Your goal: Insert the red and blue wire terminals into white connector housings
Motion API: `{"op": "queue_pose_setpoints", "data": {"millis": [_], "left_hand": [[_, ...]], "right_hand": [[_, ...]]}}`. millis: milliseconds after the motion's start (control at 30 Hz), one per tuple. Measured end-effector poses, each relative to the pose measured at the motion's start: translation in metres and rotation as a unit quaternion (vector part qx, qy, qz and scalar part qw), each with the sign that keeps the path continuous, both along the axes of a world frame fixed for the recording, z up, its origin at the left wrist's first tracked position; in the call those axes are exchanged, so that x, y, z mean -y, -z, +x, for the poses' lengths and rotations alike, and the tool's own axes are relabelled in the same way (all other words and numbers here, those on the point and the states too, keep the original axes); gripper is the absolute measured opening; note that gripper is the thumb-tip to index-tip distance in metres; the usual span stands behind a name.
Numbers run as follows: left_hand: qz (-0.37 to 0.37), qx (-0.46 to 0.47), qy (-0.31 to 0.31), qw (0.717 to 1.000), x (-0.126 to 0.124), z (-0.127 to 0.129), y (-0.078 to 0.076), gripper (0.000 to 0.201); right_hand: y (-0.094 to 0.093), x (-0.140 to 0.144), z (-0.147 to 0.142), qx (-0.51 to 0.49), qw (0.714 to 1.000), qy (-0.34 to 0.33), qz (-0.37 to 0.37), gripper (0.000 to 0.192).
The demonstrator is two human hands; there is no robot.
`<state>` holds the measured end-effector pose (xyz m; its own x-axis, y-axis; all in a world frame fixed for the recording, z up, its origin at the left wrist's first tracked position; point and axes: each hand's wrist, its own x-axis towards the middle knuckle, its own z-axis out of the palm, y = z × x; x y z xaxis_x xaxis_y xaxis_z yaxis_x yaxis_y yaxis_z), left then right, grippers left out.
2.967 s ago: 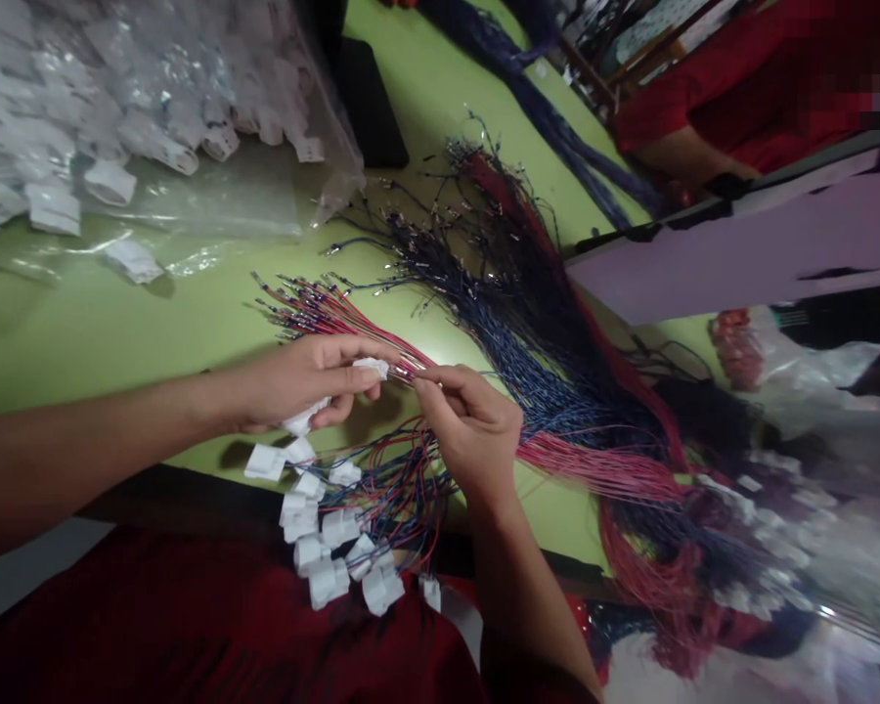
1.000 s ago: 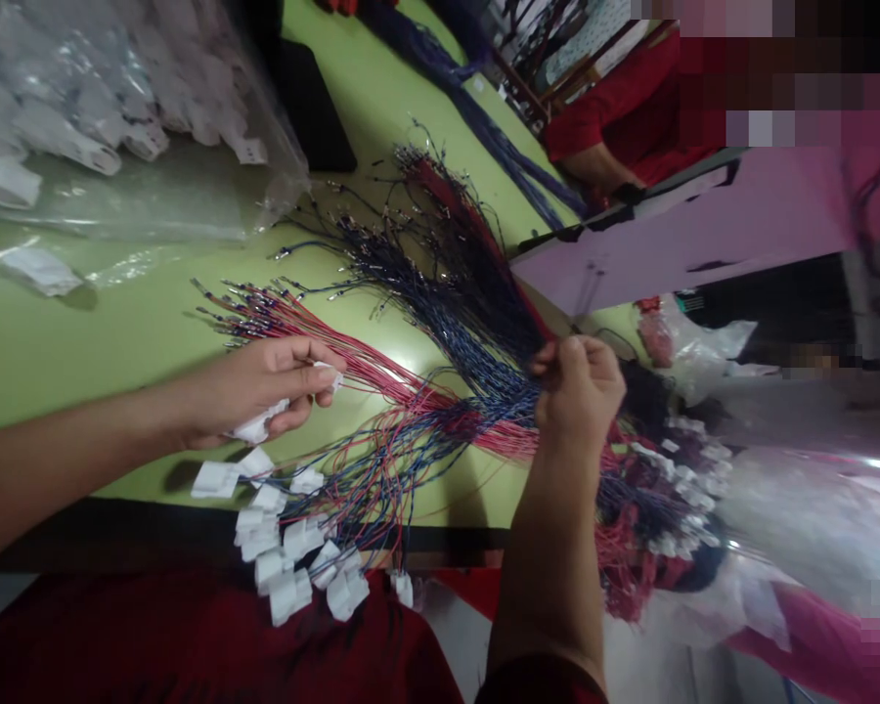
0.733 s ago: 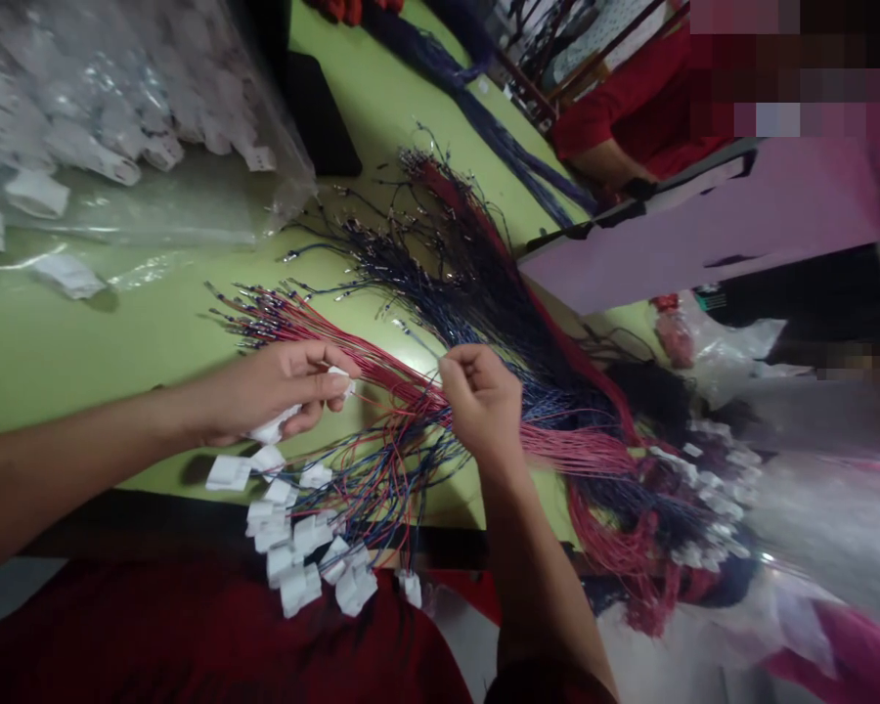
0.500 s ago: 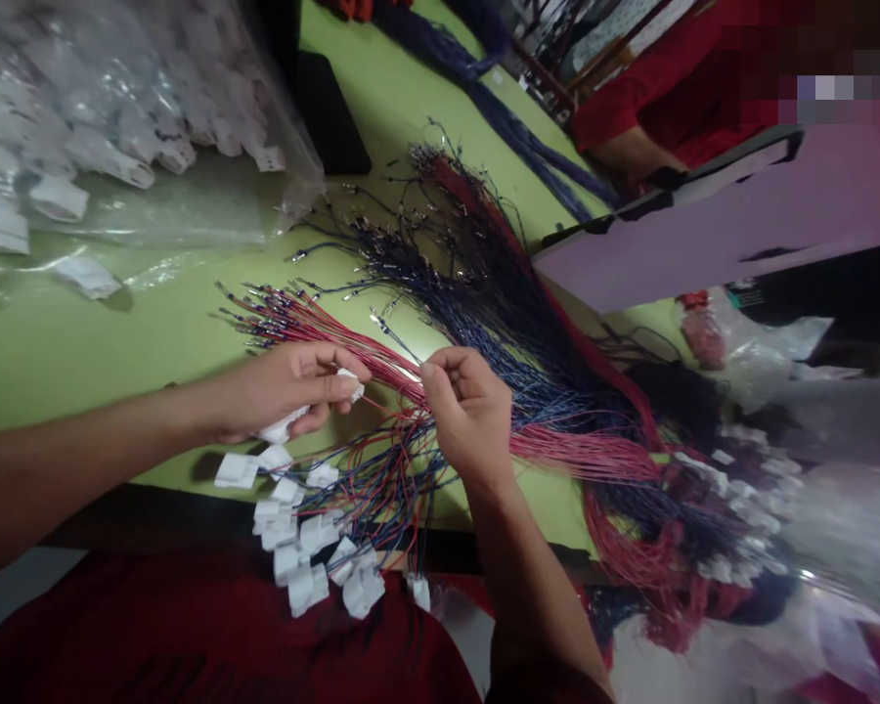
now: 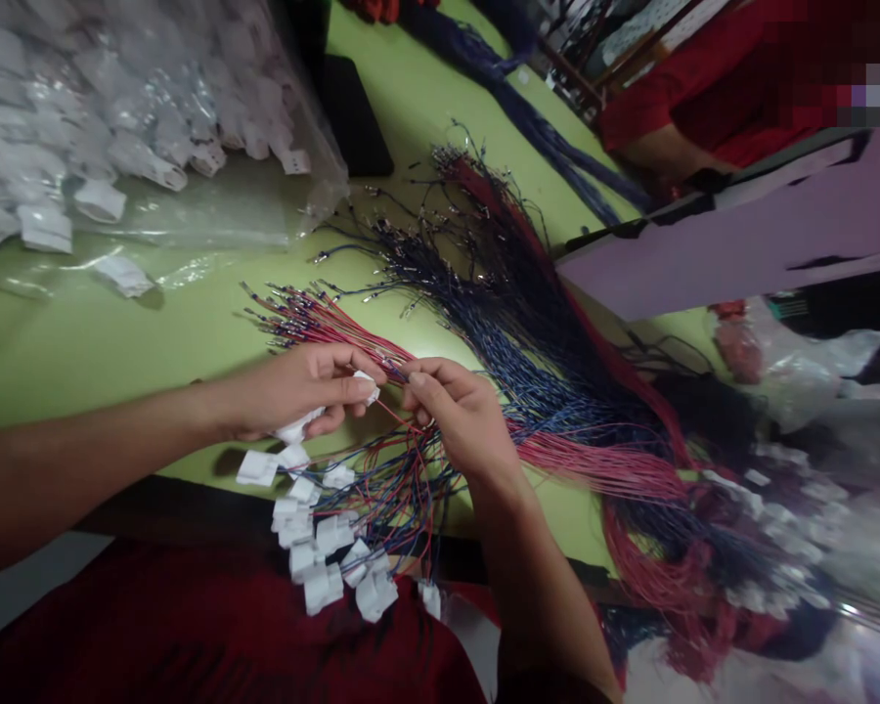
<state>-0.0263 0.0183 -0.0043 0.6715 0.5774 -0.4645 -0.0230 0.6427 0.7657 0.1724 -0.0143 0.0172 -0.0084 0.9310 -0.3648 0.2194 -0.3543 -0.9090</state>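
Note:
My left hand point(image 5: 315, 391) is closed on a small white connector housing point(image 5: 368, 387), pinched between thumb and fingers; a red wire runs out of it. A second white housing point(image 5: 299, 427) shows below that palm. Close on the right, my right hand point(image 5: 459, 406) pinches the end of a dark blue wire point(image 5: 397, 370), its metal terminal pointing at the held housing. Behind both hands lies a bundle of red wires point(image 5: 337, 328) with crimped tips. Several white housings point(image 5: 324, 587) with red and blue wires attached lie in front, at the table's near edge.
Bundles of dark blue wires point(image 5: 535, 376) spread across the green table point(image 5: 191, 337). A clear plastic bag of white housings point(image 5: 139, 156) fills the back left. A purple panel point(image 5: 740, 240) stands at right, with a person's red sleeve point(image 5: 652, 108) behind it. More wired housings point(image 5: 784, 528) lie at right.
My right hand has brought the blue wire's tip left and down, close to the white housing. The left hand keeps its grip. The whole view has shifted slightly.

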Motion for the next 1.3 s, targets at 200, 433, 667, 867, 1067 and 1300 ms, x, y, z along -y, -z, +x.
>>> {"op": "queue_pose_setpoints", "data": {"millis": [200, 433, 667, 867, 1067, 1300], "left_hand": [[-0.003, -0.004, 0.005, 1.000, 0.000, -0.001, -0.001, 0.002], [-0.016, -0.013, -0.004, 1.000, 0.000, 0.001, -0.002, 0.006], [-0.016, -0.008, -0.014, 1.000, -0.002, 0.000, -0.001, 0.012], [-0.026, -0.006, -0.032, 0.999, -0.002, -0.002, 0.000, 0.016], [-0.017, -0.009, -0.037, 0.999, -0.001, -0.001, -0.001, 0.016], [-0.006, -0.017, -0.035, 0.999, -0.001, -0.001, 0.001, 0.018]], "right_hand": [[0.006, 0.002, 0.000, -0.001, 1.000, 0.013, 0.003, 0.017], [0.007, 0.005, -0.001, 0.003, 1.000, 0.018, 0.021, 0.013], [0.001, 0.007, 0.000, 0.046, 0.998, -0.010, 0.038, 0.011], [-0.003, 0.010, -0.003, 0.099, 0.991, -0.038, 0.079, 0.022], [-0.003, 0.010, -0.004, 0.104, 0.990, -0.054, 0.082, 0.024], [-0.002, 0.008, -0.004, 0.099, 0.990, -0.072, 0.065, 0.025]]}}
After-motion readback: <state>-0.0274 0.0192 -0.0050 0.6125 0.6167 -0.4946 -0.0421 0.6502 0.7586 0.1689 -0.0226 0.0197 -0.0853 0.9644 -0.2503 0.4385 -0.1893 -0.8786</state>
